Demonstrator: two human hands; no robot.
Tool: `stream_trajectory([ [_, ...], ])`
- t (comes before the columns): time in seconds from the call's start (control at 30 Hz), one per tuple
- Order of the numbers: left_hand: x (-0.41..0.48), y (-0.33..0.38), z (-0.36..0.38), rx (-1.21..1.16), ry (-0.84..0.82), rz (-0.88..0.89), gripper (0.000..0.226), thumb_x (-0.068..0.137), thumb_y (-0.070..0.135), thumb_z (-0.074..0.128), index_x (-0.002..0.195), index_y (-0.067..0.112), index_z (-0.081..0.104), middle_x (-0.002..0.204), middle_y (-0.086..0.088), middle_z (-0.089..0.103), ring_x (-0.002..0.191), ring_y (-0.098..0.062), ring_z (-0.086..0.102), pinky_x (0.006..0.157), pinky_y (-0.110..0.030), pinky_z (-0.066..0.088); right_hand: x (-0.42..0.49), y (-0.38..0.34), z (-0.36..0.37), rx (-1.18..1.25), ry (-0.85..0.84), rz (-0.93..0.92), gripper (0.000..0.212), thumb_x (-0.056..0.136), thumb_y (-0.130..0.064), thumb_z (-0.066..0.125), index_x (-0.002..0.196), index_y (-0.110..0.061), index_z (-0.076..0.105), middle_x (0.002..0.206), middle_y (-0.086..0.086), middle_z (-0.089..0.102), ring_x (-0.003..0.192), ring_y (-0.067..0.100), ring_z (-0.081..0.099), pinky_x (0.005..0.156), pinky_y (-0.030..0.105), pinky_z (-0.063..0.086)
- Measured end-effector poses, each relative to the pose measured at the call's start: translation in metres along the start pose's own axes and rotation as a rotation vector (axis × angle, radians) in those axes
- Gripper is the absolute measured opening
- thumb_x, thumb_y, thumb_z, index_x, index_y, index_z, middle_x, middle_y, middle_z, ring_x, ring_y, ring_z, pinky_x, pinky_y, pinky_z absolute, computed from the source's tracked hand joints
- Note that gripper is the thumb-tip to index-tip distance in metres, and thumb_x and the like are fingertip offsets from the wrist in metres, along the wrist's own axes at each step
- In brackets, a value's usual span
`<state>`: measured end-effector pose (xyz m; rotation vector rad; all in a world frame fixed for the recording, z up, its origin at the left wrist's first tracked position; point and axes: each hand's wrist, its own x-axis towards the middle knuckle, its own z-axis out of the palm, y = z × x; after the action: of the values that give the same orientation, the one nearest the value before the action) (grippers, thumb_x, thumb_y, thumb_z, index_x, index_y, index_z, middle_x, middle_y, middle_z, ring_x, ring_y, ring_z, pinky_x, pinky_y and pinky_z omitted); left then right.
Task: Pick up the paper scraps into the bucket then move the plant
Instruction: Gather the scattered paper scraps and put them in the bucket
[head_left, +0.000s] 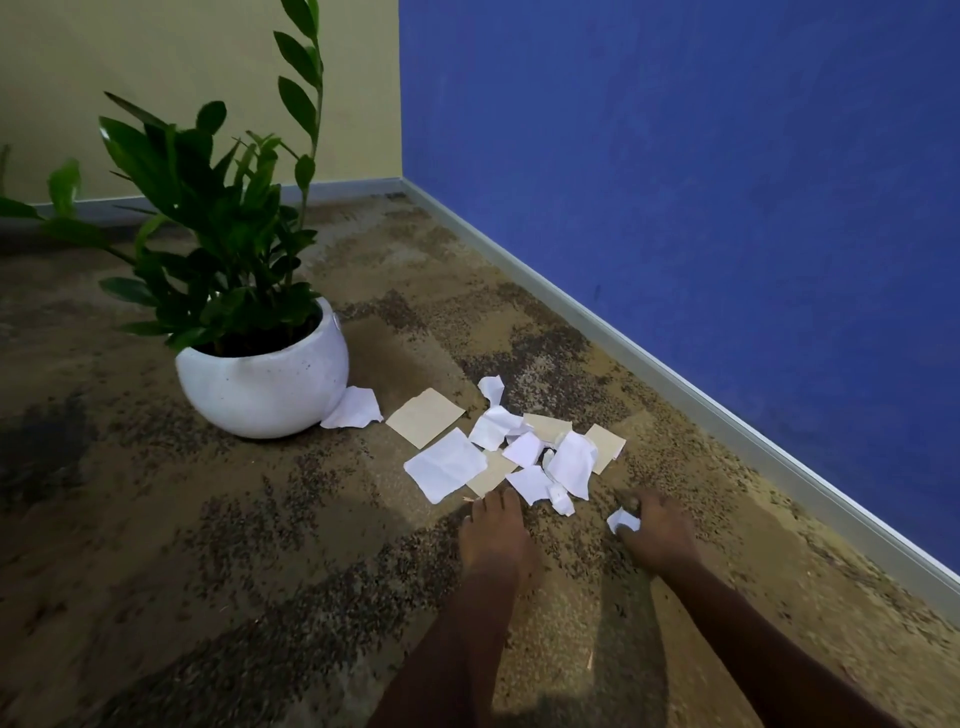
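Both forearms come in from the bottom edge and end low over the floor (208, 571), a mottled brown carpet. Right of the pot (262, 387) and nearer the camera, the left hand (496, 538) lies flat with its fingers (501, 501) straight and released, the tips touching the near edge of the pile (524, 449). Farther right of the pot, the right hand (660, 535) has its fingers curled, grasping a small white scrap (622, 521) just off the pile.

The pile is a loose scatter of white and tan paper pieces, some flat, some crumpled, overlapping one another on the carpet to the right of the pot. One tan square (425, 417) lies between the pot and the pile, and a big white sheet (445, 465) sits just in front of that square. A crumpled white piece (353, 409) leans against the pot's right side, touching it.

The pot is round and white, standing upright on the carpet, with the plant (223, 244) in it; dark green leaves spread left and one tall stem rises above the pot. Behind the pot is a cream wall (182, 62); well to the right of the pot a blue wall (701, 182) with pale skirting (675, 374) runs just beyond the pile.
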<state>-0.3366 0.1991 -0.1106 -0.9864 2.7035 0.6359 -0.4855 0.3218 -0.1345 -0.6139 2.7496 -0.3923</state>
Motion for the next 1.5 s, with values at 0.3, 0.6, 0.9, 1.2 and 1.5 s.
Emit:
stream_trajectory([
  [0.3, 0.001, -0.004, 0.006, -0.172, 0.016, -0.001, 0.055, 0.098, 0.022, 0.041, 0.148, 0.009, 0.021, 0.153, -0.01, 0.029, 0.142, -0.025, 0.03, 0.114, -0.036, 0.031, 0.017, -0.046, 0.003, 0.341, 0.084, -0.105, 0.031, 0.088, -0.012, 0.062, 0.111, 0.009, 0.063, 0.114, 0.025, 0.064, 0.105, 0.034, 0.06, 0.075, 0.029, 0.036],
  [0.6, 0.005, -0.012, 0.007, -0.272, 0.013, 0.022, 0.053, 0.098, 0.021, 0.041, 0.147, 0.011, 0.025, 0.149, -0.01, 0.034, 0.139, -0.024, 0.034, 0.113, -0.035, 0.033, 0.032, -0.076, 0.014, -0.076, -0.111, -0.194, 0.047, 0.082, -0.027, 0.065, 0.127, -0.018, 0.057, 0.139, 0.016, 0.037, 0.129, 0.029, 0.041, 0.105, 0.029, 0.034],
  [0.9, 0.011, -0.021, -0.001, -0.723, 0.11, -0.109, 0.034, 0.098, 0.014, 0.044, 0.129, 0.002, 0.051, 0.132, -0.016, 0.056, 0.123, -0.026, 0.053, 0.101, -0.029, 0.042, 0.005, -0.073, 0.014, 0.267, 0.094, -0.227, 0.015, 0.085, 0.005, 0.055, 0.088, 0.002, 0.069, 0.101, 0.019, 0.068, 0.081, 0.023, 0.061, 0.07, 0.022, 0.04],
  [1.2, 0.008, -0.011, -0.004, -1.627, -0.235, -0.203, 0.042, 0.095, 0.044, 0.046, 0.134, 0.026, 0.043, 0.127, -0.007, 0.058, 0.11, -0.025, 0.058, 0.084, -0.04, 0.051, -0.046, -0.11, 0.015, 0.501, 0.025, -0.397, 0.014, 0.093, -0.011, 0.05, 0.106, -0.011, 0.053, 0.081, 0.006, 0.067, 0.072, 0.021, 0.061, 0.051, 0.016, 0.041],
  [1.5, 0.02, -0.025, -0.013, -1.501, 0.128, -0.458, 0.031, 0.099, 0.008, 0.045, 0.127, 0.0, 0.054, 0.128, -0.019, 0.058, 0.11, -0.037, 0.059, 0.063, -0.033, 0.054, -0.022, -0.125, 0.013, 0.452, -0.451, -0.543, 0.05, 0.075, 0.009, 0.061, 0.12, -0.012, 0.056, 0.109, 0.01, 0.065, 0.094, 0.013, 0.057, 0.075, 0.012, 0.045],
])
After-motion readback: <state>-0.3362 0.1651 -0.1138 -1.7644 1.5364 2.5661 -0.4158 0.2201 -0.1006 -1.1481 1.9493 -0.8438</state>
